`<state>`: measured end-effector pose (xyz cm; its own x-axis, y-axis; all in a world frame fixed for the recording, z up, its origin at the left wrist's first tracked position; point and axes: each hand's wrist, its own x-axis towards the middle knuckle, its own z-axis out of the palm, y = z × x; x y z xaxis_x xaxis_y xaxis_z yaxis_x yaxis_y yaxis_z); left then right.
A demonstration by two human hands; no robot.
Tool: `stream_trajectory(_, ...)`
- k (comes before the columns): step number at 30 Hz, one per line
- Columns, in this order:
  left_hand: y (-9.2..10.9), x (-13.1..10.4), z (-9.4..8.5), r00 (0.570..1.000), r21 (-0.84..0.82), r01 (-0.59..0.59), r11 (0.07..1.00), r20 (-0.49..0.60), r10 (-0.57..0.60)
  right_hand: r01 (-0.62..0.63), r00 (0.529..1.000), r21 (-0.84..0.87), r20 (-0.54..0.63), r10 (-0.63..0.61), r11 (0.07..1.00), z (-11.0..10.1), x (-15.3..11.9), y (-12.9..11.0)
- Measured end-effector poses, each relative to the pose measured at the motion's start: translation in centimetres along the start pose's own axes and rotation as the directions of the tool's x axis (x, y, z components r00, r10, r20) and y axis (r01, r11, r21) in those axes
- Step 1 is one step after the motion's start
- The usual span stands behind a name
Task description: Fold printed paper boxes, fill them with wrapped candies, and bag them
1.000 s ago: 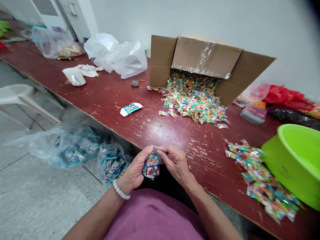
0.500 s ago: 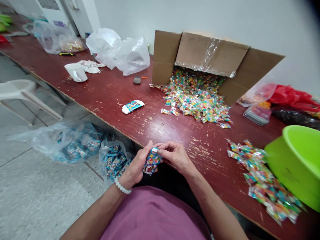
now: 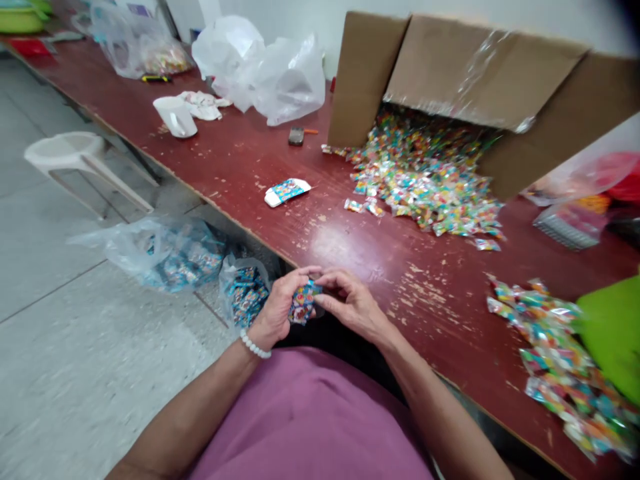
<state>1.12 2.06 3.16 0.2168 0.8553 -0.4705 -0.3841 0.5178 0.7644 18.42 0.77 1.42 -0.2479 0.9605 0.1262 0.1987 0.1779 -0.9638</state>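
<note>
A small blue printed box with colourful pictures is held at the table's near edge, over my lap. My left hand is closed round its left side, thumb along the top. With bent fingers, my right hand grips the box's upper right edge; its fingertips are partly hidden. Beyond the hands, a similar flattened box with white end flaps lies on the red table. On the floor to the left, an open plastic bag contains many blue packets or boxes.
Wrapped candies spill from a tipped cardboard box. More candies lie beside a green basin at right. A white mug, a brush and plastic bags stand farther back. A stool is at left.
The white flap at the top of the small box no longer shows. My right fingers have spread somewhat at its edge. The camera view has shifted, so the table things appear farther right.
</note>
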Motion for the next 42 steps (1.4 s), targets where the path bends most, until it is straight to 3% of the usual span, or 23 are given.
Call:
stream_trajectory(3,-0.1,-0.3,-4.1,0.961,0.124,-0.183,0.975,-0.186,0.204,-0.136,0.987,0.054,-0.082,0.140,0.989,-0.6,0.4,1.1)
stream_trajectory(5,-0.6,-0.6,-7.3,0.918,0.251,-0.225,0.942,-0.269,0.291,-0.233,0.963,0.100,-0.112,0.244,0.967,-1.3,0.5,1.8)
stream_trajectory(8,-1.6,-0.8,-11.2,0.897,0.442,-0.118,0.889,-0.336,0.286,-0.317,0.937,0.111,-0.116,0.329,0.942,-2.0,0.5,2.5)
stream_trajectory(10,-1.7,-0.4,-12.6,0.884,0.499,-0.067,0.864,-0.373,0.283,-0.342,0.928,0.095,-0.123,0.352,0.935,-2.1,0.4,2.7)
stream_trajectory(12,-0.8,0.6,-12.8,0.855,0.519,-0.110,0.848,-0.386,0.347,-0.344,0.926,0.061,-0.141,0.349,0.937,-2.0,0.3,2.8)
stream_trajectory(14,1.0,2.3,-12.2,0.797,0.571,-0.234,0.787,-0.351,0.491,-0.347,0.925,0.027,-0.158,0.346,0.938,-1.8,0.3,2.9)
stream_trajectory(17,4.6,6.2,-10.1,0.667,0.741,-0.416,0.526,-0.144,0.731,-0.351,0.922,-0.011,-0.178,0.343,0.936,-1.6,0.5,2.8)
stream_trajectory(19,7.2,9.1,-8.3,0.621,0.878,-0.394,0.270,0.038,0.783,-0.340,0.923,-0.031,-0.200,0.328,0.940,-1.6,0.5,2.7)
stream_trajectory(20,8.3,10.7,-7.4,0.622,0.931,-0.337,0.138,0.110,0.776,-0.330,0.925,-0.036,-0.214,0.315,0.943,-1.5,0.5,2.6)
stream_trajectory(22,10.4,13.7,-5.7,0.666,0.979,-0.184,-0.084,0.187,0.722,-0.309,0.925,-0.024,-0.238,0.295,0.951,-1.3,0.6,2.6)
stream_trajectory(25,12.7,17.7,-4.2,0.784,0.971,-0.007,-0.239,0.154,0.601,-0.289,0.923,0.020,-0.259,0.284,0.957,-1.0,0.6,2.9)
stream_trajectory(27,13.7,19.6,-3.9,0.846,0.961,0.033,-0.274,0.119,0.520,-0.278,0.922,0.041,-0.270,0.278,0.960,-0.9,0.6,3.0)
stream_trajectory(30,14.3,20.9,-4.1,0.876,0.958,0.025,-0.285,0.116,0.467,-0.273,0.920,0.060,-0.276,0.279,0.960,-0.9,0.5,3.1)
stream_trajectory(42,12.3,17.0,-3.7,0.832,0.968,-0.091,-0.236,0.204,0.516,-0.255,0.927,0.073,-0.267,0.265,0.964,-0.9,0.7,3.1)
